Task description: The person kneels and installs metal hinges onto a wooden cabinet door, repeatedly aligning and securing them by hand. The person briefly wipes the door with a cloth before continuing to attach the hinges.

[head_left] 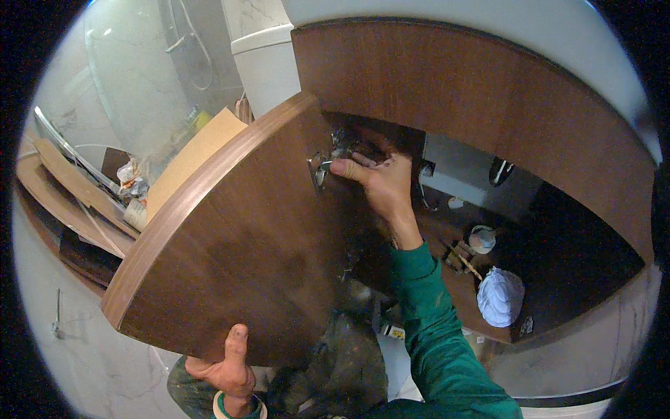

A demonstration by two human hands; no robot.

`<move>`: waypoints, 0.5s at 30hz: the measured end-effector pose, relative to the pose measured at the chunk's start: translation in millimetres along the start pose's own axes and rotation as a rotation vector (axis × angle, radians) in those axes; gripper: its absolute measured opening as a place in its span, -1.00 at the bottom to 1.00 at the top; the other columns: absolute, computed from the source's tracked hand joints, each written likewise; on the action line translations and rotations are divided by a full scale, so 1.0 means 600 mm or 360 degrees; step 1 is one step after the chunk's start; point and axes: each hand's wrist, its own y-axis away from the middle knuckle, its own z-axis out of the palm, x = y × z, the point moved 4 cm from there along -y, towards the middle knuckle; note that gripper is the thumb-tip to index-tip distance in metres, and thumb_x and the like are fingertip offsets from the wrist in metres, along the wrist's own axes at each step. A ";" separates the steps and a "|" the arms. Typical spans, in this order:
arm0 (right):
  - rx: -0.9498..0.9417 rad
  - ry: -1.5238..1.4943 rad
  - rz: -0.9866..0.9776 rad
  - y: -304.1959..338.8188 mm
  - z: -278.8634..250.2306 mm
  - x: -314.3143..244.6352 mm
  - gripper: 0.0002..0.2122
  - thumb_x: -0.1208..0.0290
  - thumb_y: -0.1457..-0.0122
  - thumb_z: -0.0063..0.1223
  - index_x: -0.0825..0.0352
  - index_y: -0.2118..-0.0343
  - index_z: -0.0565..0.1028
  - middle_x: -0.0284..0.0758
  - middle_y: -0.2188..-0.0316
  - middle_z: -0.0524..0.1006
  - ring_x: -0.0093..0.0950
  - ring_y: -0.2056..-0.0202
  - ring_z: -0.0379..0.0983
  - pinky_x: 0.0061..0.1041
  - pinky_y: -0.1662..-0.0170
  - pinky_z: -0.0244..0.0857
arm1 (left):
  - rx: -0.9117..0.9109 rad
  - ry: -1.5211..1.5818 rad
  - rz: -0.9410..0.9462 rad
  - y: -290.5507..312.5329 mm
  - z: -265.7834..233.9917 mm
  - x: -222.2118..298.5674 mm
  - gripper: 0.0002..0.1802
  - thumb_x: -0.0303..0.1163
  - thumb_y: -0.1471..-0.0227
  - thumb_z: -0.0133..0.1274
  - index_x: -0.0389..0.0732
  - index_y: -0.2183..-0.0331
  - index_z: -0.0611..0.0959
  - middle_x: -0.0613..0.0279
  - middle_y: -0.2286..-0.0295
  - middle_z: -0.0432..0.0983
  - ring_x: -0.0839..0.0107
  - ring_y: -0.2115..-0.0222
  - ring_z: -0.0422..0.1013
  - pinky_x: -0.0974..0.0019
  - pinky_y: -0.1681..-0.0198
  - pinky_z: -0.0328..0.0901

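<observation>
A dark brown wooden cabinet door [230,251] stands swung out at the front of a matching vanity cabinet [460,84]. My left hand [230,370] grips the door's lower edge, thumb flat on its face and the other fingers partly hidden beneath. Up at the door's hinge side, my right hand [384,185] is closed around a metal hinge [319,173]. Its thumb presses on the hinge, while the fingertips reach into shadow by the cabinet frame. Further down that side, a second hinge [345,269] shows faintly in the dark.
Inside the cabinet lie a pale cloth bundle [500,297], a small white tub [481,239] and a thin stick [469,264]. Wooden panels [77,192] and a light board [192,164] lean behind the door. A white toilet tank [265,66] stands at the back.
</observation>
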 end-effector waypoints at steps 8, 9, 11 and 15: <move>-0.0108 0.0044 -0.0102 -0.004 -0.003 0.003 -0.36 0.58 0.36 0.45 0.46 0.09 0.40 -0.18 0.08 0.40 -0.35 0.07 0.35 -0.36 0.03 0.34 | -0.0309 -0.0205 0.0291 0.004 -0.020 -0.016 -0.16 -0.83 0.26 0.15 -0.20 -0.06 0.19 -0.05 0.16 0.39 0.22 0.27 0.42 0.12 0.17 0.44; -0.0097 0.0111 -0.0079 -0.004 -0.004 0.001 -0.36 0.58 0.35 0.44 0.46 0.09 0.40 -0.19 0.08 0.40 -0.36 0.07 0.35 -0.37 0.03 0.35 | -0.0315 -0.0260 0.0282 0.014 -0.017 -0.015 -0.14 -0.81 0.27 0.17 -0.20 -0.07 0.17 -0.05 0.15 0.39 0.22 0.28 0.41 0.11 0.15 0.42; -0.0173 0.0000 0.0000 0.001 0.004 -0.001 -0.37 0.57 0.32 0.43 0.46 0.08 0.40 -0.19 0.07 0.40 -0.38 0.08 0.35 -0.39 0.05 0.35 | -0.0271 -0.0226 0.0166 0.026 -0.017 -0.013 -0.16 -0.76 0.26 0.20 -0.22 -0.06 0.19 -0.03 0.14 0.39 0.23 0.28 0.41 0.11 0.13 0.39; -0.0249 -0.0084 -0.0046 0.014 0.005 -0.022 -0.51 0.42 0.23 0.43 0.44 0.18 0.48 -0.33 0.25 0.54 -0.41 0.19 0.46 -0.42 0.08 0.32 | -0.0358 -0.0113 0.0255 0.036 0.012 0.019 -0.39 -0.65 0.17 0.20 -0.29 0.03 0.35 0.04 0.16 0.43 0.30 0.29 0.39 0.21 0.17 0.34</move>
